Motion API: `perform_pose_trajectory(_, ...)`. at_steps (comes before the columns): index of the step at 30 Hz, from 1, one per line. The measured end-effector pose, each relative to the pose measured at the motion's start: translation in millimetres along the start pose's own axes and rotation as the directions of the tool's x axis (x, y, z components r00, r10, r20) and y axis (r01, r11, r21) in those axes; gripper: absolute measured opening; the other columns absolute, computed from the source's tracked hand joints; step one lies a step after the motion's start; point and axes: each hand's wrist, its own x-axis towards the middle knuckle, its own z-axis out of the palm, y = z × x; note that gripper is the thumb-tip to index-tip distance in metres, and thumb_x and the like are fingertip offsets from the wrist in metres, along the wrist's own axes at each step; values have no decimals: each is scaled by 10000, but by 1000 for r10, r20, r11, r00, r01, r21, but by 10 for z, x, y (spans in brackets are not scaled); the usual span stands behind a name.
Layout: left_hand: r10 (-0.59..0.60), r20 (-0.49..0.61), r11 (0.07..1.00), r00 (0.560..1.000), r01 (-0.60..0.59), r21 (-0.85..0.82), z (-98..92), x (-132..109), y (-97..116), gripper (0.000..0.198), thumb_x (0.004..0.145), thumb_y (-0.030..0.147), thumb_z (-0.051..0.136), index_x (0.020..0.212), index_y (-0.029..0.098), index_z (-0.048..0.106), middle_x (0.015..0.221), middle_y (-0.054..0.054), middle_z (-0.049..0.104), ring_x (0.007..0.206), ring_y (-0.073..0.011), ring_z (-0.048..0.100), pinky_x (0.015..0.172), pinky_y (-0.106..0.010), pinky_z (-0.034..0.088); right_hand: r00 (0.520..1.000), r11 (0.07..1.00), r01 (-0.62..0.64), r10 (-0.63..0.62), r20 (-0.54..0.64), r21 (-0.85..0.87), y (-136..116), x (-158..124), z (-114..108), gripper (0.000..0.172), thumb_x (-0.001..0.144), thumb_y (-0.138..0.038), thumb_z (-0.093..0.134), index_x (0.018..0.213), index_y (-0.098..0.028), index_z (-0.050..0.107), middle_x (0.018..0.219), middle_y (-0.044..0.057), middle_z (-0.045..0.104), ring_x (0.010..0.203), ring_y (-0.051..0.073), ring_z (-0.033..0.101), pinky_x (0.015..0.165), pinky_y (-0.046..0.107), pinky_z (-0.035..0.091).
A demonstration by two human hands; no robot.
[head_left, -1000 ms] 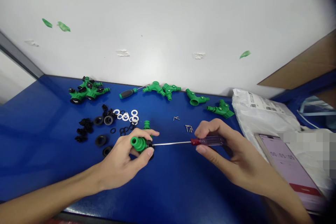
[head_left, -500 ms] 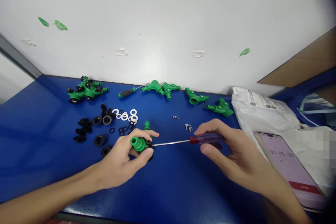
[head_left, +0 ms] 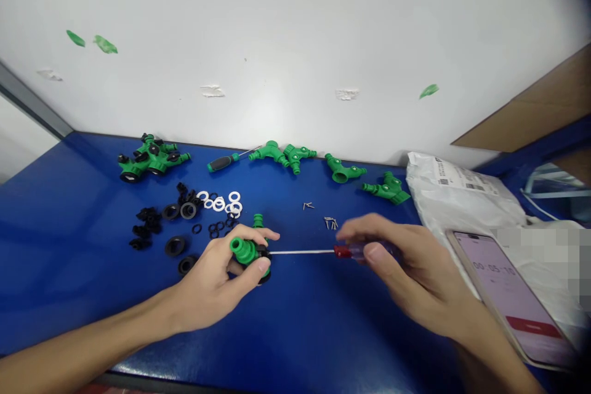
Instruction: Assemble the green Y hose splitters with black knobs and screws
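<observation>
My left hand (head_left: pixel 226 283) is closed around a green hose splitter (head_left: pixel 244 250), with the thumb and fingertips at its black knob (head_left: pixel 263 252). The splitter is partly hidden by the fingers. My right hand (head_left: pixel 406 271) grips the handle of a screwdriver (head_left: pixel 344 251) with a clear purple and red handle. Its metal shaft lies nearly level, and the tip meets the black knob; whether a screw sits there is too small to tell. Small screws (head_left: pixel 331 223) lie behind the right hand.
Green splitter bodies (head_left: pixel 344 169) line the back, beside a second screwdriver (head_left: pixel 223 163). Splitters with black knobs (head_left: pixel 154 159) stand at back left. White washers (head_left: pixel 218 204), black rings (head_left: pixel 175 246) and black knobs (head_left: pixel 148 220) lie left. At right are a phone (head_left: pixel 510 295) and white plastic bags (head_left: pixel 455 188).
My right thumb and fingers have shifted round the screwdriver handle, and the handle sits slightly lower. My left hand and the splitter have hardly moved.
</observation>
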Motion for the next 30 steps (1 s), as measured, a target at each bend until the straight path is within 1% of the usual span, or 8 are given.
perform_pose_trajectory(2, -28, -17, 995, 999, 26, -96, 16, 11, 34, 182, 960, 363, 569, 1050, 207, 540, 1311, -121, 598, 819, -160, 701, 714, -328, 648, 998, 997, -58, 59, -12, 55, 7, -18, -11, 105, 960, -295, 560, 1048, -241, 582, 824, 20, 673, 680, 154, 650, 568, 235, 514)
perform_pose_trajectory(4, -63, -28, 981, 998, 57, -187, 28, 20, 74, 174, 957, 352, 574, 1043, 203, 544, 1291, -110, 603, 833, -159, 699, 681, -307, 655, 996, 992, -68, 73, -45, 106, 6, -26, -8, 58, 930, -283, 622, 976, -259, 596, 804, 12, 666, 702, 163, 658, 575, 239, 525)
perform_pose_trajectory(9, -46, 35, 973, 998, 53, -227, 31, 2, 122, 206, 940, 359, 602, 1055, 194, 562, 1274, -112, 605, 773, -135, 686, 674, -300, 658, 972, 971, -104, 145, -184, 214, 27, -35, 51, 82, 899, -333, 695, 877, -257, 675, 716, 15, 698, 514, 140, 610, 464, 260, 492)
perform_pose_trajectory(12, -39, 99, 983, 994, 56, -173, 31, -29, 100, 235, 938, 387, 600, 1066, 191, 574, 1248, -126, 626, 709, -126, 676, 662, -312, 650, 966, 978, -120, 155, -205, 171, 45, -43, 59, 132, 929, -351, 657, 865, -240, 686, 650, 17, 690, 425, 119, 567, 394, 250, 439)
perform_pose_trajectory(17, -91, 130, 976, 987, 114, -184, 42, -50, 61, 301, 950, 430, 570, 1138, 195, 576, 1039, -103, 690, 721, -161, 688, 663, -349, 658, 990, 989, -97, 108, -90, 112, 20, -39, -7, 88, 969, -330, 583, 941, -252, 613, 742, 21, 671, 578, 132, 632, 523, 228, 523)
perform_pose_trajectory(21, -109, 98, 969, 989, 128, -212, 46, -32, 67, 305, 945, 427, 583, 1135, 189, 575, 1162, -123, 657, 734, -144, 688, 653, -324, 662, 991, 982, -129, 132, -13, 136, 36, -43, -19, 61, 923, -292, 655, 966, -265, 621, 833, 30, 708, 702, 162, 700, 615, 234, 583)
perform_pose_trajectory(26, -88, 56, 977, 995, 97, -190, 34, -11, 54, 280, 942, 410, 598, 1106, 184, 581, 1219, -115, 624, 793, -137, 685, 672, -275, 654, 990, 988, -126, 131, -54, 84, 27, -3, 28, 88, 908, -336, 672, 896, -257, 636, 699, -2, 721, 503, 135, 627, 473, 235, 510)
perform_pose_trajectory(30, -66, 73, 986, 995, 76, -145, 31, 1, 21, 255, 957, 396, 579, 1117, 198, 580, 1264, -112, 605, 844, -154, 696, 682, -268, 642, 995, 995, -96, 97, -25, 30, -15, 37, 4, 210, 945, -342, 618, 766, -231, 612, 520, -40, 606, 376, 91, 481, 404, 223, 409)
